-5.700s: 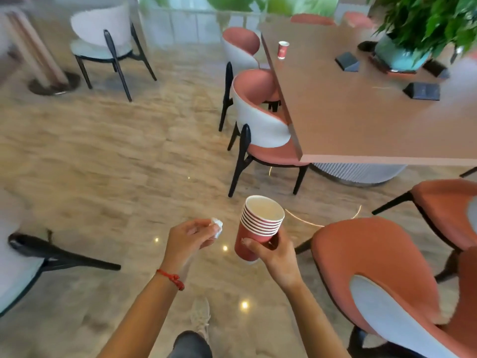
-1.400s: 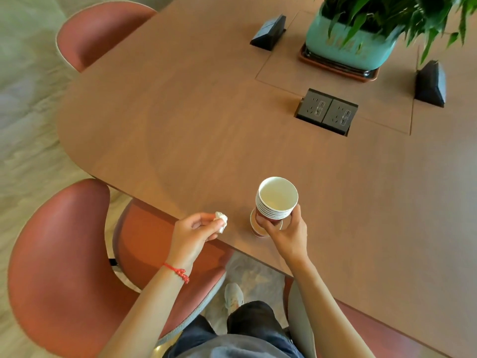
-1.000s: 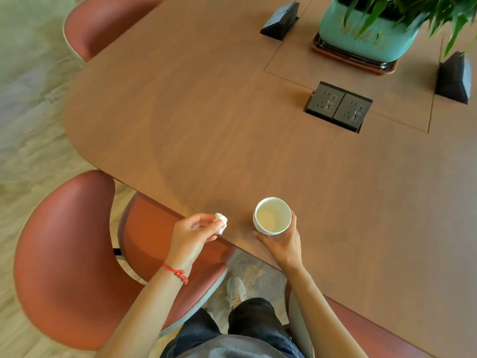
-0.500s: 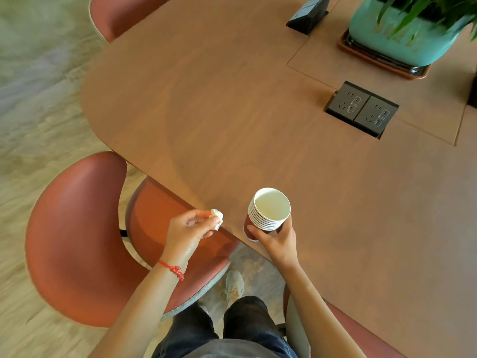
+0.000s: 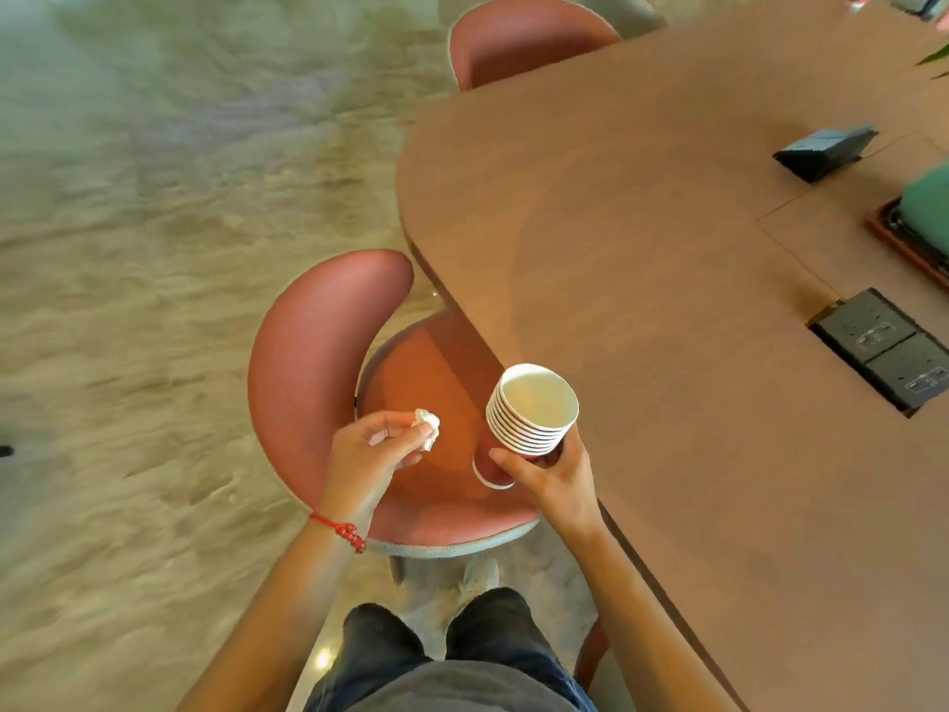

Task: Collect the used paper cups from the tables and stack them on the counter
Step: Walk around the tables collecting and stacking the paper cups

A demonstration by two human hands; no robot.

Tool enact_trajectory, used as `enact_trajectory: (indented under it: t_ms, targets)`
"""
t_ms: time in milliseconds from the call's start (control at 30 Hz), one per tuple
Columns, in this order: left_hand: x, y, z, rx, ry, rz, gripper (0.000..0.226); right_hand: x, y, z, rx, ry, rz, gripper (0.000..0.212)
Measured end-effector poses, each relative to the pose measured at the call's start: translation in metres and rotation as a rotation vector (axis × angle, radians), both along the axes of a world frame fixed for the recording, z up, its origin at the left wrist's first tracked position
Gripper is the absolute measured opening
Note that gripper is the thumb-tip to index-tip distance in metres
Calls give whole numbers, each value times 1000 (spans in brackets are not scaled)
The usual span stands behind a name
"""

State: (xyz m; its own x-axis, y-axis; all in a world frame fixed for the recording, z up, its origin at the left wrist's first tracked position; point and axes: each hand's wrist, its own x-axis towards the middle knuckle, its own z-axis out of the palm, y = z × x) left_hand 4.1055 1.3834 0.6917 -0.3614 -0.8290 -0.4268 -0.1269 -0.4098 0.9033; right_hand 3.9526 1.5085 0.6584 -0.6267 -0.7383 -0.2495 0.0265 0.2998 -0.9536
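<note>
Red paper outside, white lining inside: nested stack of cups (image 5: 531, 413), mouth up, tilted slightly to the left. Gripped by the right hand (image 5: 552, 472), fingers and thumb curled round the lower cups, below the banded rims. Probable reason for the low grip: leaves the top rim free to receive a further cup and supports the whole stack from its base cup. Carried in the air, touching neither the counter (image 5: 667, 249) nor the chair (image 5: 318, 362). Positioned at the counter's near edge, above the chair seat.

Pinched in the left hand (image 5: 367, 452), between thumb and curled fingers: small crumpled white wad (image 5: 428, 426), probably tissue. Judged to be waste gathered along with the cups and kept out of the stack so as not to block nesting. Worn at the left wrist: red cord (image 5: 341, 531).

Relative position: stack to the right of the left hand, near but apart. Wad and stack at roughly equal height, not touching. Both hands occupied, neither free for another pickup without a transfer.

On the counter, well apart from the stack: black socket block (image 5: 883, 346), dark wedge (image 5: 827, 151), teal pot (image 5: 929, 203) at the right edge of view. Heavily blurred: floor (image 5: 154, 197). Final stacking at the destination judged not yet done.
</note>
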Motion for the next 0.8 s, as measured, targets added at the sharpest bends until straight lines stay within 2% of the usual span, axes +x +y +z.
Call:
enact_trajectory:
  t_ms: [133, 300, 533, 800]
  targets:
    - [75, -7, 8, -13, 31, 191, 18, 55, -35, 8, -1, 19, 147, 77]
    - [172, 0, 13, 1, 28, 428, 8, 131, -71, 13, -33, 45, 342, 70]
    - [292, 41, 13, 0, 18, 805, 9, 239, -99, 17, -96, -19, 703, 63]
    - [359, 114, 16, 10, 23, 1270, 6, 334, -120, 25, -76, -60, 1176, 77]
